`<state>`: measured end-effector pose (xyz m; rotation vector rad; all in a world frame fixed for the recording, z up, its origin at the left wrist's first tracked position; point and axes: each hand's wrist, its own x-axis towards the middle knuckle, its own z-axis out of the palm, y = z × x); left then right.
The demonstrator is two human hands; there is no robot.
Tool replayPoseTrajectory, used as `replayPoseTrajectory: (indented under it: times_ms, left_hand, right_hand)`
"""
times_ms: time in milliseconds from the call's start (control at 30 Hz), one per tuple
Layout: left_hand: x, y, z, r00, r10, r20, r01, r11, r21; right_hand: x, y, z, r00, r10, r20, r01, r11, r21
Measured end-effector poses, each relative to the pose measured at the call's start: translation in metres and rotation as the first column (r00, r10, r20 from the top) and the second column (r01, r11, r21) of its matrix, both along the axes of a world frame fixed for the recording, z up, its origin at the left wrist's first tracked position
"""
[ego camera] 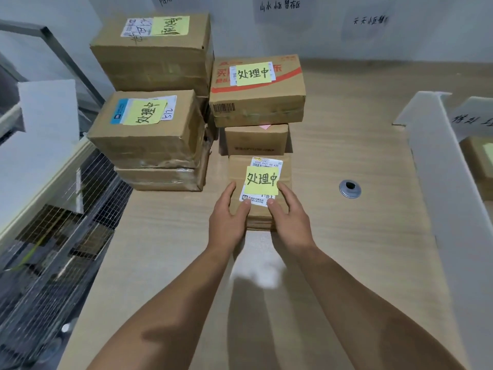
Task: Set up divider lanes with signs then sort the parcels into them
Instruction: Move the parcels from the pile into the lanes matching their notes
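Two curled-finger grips on one small parcel [237,169], left hand [226,217] and right hand [290,217] (yellow note [261,180]: 处理中).

Your left hand [229,220] and right hand [289,217] hid the near end of the small parcel [237,169]; the print on its label [256,200] was too small to read. At the right edge, the divider [437,182] covered part of a second parcel [477,158], itself cut by the frame.

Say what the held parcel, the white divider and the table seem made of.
Parcel: brown corrugated cardboard, matte; layers show at its near edge. Divider: probably corrugated plastic or foam board, smooth white, thin stiff edge. Table: likely wood-look laminate, pale grain, slight sheen from reflections.
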<state>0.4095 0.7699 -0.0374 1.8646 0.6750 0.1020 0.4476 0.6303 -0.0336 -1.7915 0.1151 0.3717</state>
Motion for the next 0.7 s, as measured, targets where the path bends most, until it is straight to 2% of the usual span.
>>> replayPoseTrajectory:
  times_ms: [200, 533, 700]
  left_hand:
    - [-0.082, -0.034, 0.007, 0.997, -0.069, -0.024, 0.068, 0.998, -0.015]
    - [-0.256, -0.083, 0.014, 0.977, -0.210, -0.046, 0.207, 0.977, -0.049]
    - [-0.331, -0.101, 0.016, 0.963, -0.267, -0.043, 0.265, 0.962, -0.061]
  right_hand:
    - [-0.084, -0.037, 0.005, 0.999, -0.030, -0.017, 0.030, 0.999, -0.012]
    - [-0.269, -0.092, 0.010, 0.990, -0.131, -0.059, 0.131, 0.991, 0.002]
    - [-0.347, -0.115, -0.002, 0.990, -0.137, -0.025, 0.135, 0.989, -0.061]
